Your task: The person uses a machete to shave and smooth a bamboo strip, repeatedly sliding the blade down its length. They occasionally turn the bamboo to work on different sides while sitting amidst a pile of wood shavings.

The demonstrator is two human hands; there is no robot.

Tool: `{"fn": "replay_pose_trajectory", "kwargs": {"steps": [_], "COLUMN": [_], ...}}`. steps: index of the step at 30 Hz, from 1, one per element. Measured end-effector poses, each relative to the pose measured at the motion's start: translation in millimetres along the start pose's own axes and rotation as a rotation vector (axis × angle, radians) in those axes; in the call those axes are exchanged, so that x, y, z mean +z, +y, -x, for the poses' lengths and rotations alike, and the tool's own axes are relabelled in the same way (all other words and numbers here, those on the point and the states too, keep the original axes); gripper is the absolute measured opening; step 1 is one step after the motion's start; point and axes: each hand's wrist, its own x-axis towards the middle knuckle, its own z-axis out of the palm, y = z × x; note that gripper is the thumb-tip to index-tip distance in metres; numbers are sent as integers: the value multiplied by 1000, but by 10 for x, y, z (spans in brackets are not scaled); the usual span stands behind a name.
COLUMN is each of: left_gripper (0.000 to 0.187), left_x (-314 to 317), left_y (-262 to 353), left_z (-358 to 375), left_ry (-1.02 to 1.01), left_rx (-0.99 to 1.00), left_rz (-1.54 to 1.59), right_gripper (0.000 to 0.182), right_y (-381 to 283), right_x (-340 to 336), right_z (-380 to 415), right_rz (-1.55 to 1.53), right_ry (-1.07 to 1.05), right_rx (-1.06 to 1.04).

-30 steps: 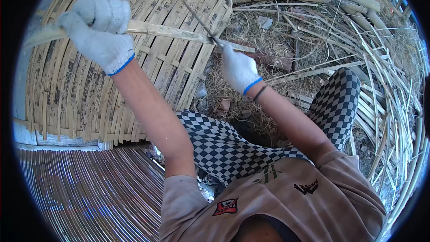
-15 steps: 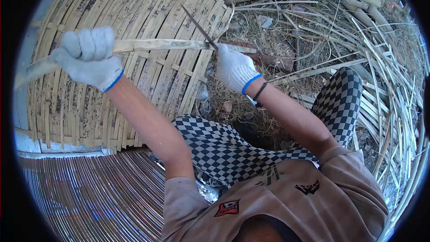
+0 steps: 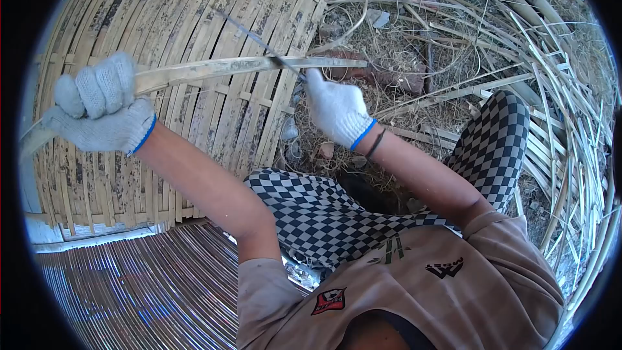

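Observation:
My left hand [image 3: 103, 104], in a white knitted glove with a blue cuff, is closed round a long split bamboo strip [image 3: 207, 70]. The strip runs from the far left, past my fist, to a free end on the right above a reddish brick. In my right hand [image 3: 337, 110], gloved the same way, is a knife [image 3: 249, 34] with a long thin blade pointing up and left. Its blade crosses the strip near the free end and is slightly blurred. The handle is hidden inside my fist.
Woven bamboo panel [image 3: 194, 116] lies under the strip at left. A reddish brick [image 3: 402, 76] rests on ground strewn with shavings. Piles of bamboo strips [image 3: 570, 168] curve along the right and top. A dark slatted sheet [image 3: 142, 285] lies at lower left.
My left hand has moved left and slightly down, carrying the bamboo strip with it. The knife now lies flatter and crosses the strip farther left; my right hand has shifted slightly.

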Motion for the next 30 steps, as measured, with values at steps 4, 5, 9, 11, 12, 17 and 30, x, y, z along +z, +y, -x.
{"fn": "replay_pose_trajectory", "kwargs": {"steps": [4, 5, 9, 11, 12, 17, 30], "left_gripper": [67, 65, 58, 54, 54, 53, 43], "left_x": [-182, -240, -169, -118, -84, -495, -710], "left_y": [126, 132, 63, 32, 22, 121, 221], "left_z": [-46, -57, -80, -120, -114, -134, -432], "left_ry": [125, 100, 31, 88, 204, 182, 67], "left_rx": [-20, -16, -26, -58, -27, 7, -61], "left_rz": [-205, -158, -45, -157, -336, -276, -242], "right_gripper": [32, 30, 24, 21, 25, 21, 21], "right_y": [557, 456, 105, 288, 549, 516, 959], "right_x": [434, 352, -30, 195, 348, 402, 512], "right_z": [-230, -181, -201, -195, -219, -317, -349], "right_rz": [182, 187, -6, -82, -55, 24, 38], "right_ry": [-5, 17, 27, 61, 7, 40, 97], "right_rx": [-40, -77, 8, -19, 82, 61, 60]}}
